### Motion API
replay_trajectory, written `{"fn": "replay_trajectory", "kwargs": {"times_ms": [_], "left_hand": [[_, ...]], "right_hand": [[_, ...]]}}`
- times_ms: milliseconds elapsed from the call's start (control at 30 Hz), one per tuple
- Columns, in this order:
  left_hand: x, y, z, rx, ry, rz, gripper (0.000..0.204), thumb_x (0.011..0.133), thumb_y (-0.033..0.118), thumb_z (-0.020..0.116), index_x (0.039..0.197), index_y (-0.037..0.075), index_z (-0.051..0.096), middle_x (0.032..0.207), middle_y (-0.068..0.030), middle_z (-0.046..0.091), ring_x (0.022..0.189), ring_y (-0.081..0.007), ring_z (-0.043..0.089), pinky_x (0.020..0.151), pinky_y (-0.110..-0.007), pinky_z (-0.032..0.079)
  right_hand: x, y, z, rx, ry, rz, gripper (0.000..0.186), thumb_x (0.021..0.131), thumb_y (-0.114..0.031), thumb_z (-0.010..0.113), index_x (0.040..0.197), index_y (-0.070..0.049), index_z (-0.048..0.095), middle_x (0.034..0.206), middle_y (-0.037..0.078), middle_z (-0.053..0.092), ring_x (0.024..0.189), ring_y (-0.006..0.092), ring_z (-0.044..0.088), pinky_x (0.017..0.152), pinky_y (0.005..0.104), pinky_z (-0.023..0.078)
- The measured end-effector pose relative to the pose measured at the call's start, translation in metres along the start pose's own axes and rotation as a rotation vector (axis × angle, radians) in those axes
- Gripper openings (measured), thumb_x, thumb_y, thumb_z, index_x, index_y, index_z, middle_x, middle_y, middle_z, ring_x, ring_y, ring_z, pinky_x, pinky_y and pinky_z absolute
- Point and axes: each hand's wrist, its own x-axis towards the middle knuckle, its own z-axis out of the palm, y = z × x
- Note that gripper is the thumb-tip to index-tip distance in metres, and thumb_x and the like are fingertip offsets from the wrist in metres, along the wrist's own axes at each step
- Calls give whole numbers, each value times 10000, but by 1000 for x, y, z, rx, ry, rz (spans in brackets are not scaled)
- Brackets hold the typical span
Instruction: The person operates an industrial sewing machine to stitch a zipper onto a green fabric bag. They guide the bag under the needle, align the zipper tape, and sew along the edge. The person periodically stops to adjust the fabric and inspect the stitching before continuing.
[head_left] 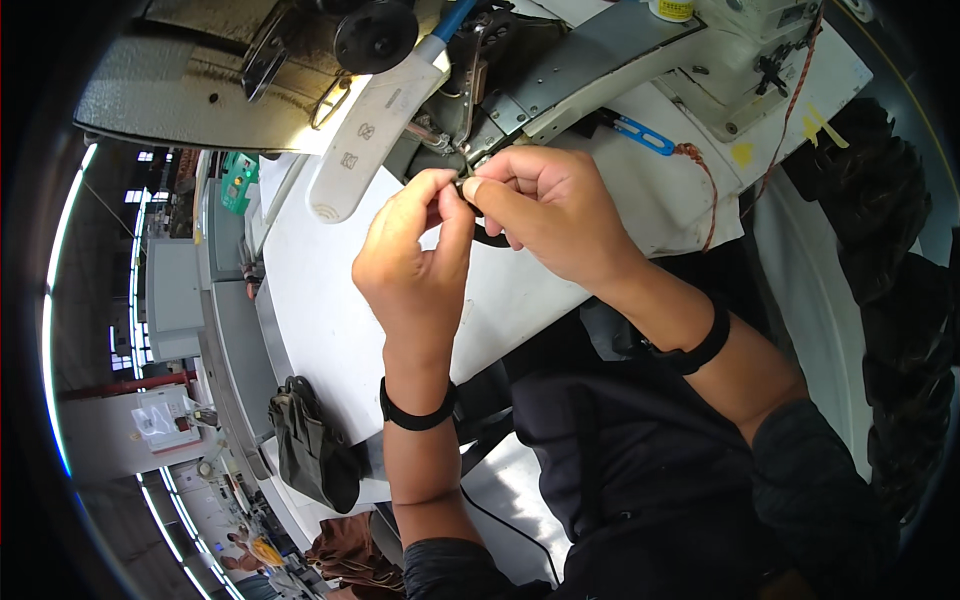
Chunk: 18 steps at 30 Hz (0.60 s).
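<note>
Both hands meet close to the needle area of a sewing machine (600, 62). My left hand (415, 235) is closed in a pinch, thumb and forefinger pressed together on a small dark piece (461, 186). From the other side my right hand (555, 205) pinches the same piece, its fingertips almost touching the left ones. Most of the piece is hidden by my fingers, so I cannot tell its kind; it looks like dark fabric. Just above the fingertips are the machine's metal foot parts (466, 148).
A white panel with a rounded end (345, 185) hangs left of my hands under the lit machine head. Blue thread snips (640, 134) on an orange cord lie at the right. Dark cloth (310, 445) rests at the table's left edge; more dark garments (860, 200) hang at right.
</note>
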Motion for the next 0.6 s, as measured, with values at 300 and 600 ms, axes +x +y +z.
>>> {"fn": "replay_trajectory", "kwargs": {"times_ms": [300, 600], "left_hand": [[4, 2, 1, -75, -47, 29, 177, 893, -35, 754, 1068, -13, 759, 978, -131, 767, 858, -192, 737, 714, -291, 607], [0, -2, 3, 67, -5, 115, 124, 902, -23, 761, 1025, -15, 759, 981, -134, 775, 867, -241, 750, 759, -320, 592]], "right_hand": [[-3, 3, -6, -60, 15, 17, 213, 978, -163, 673, 923, 36, 728, 726, 1, 672, 638, 24, 546, 550, 227, 444], [0, 2, -5, -4, 2, 35, 208, 989, -173, 678, 934, 21, 726, 733, 30, 691, 623, 53, 599, 566, 230, 501]]}}
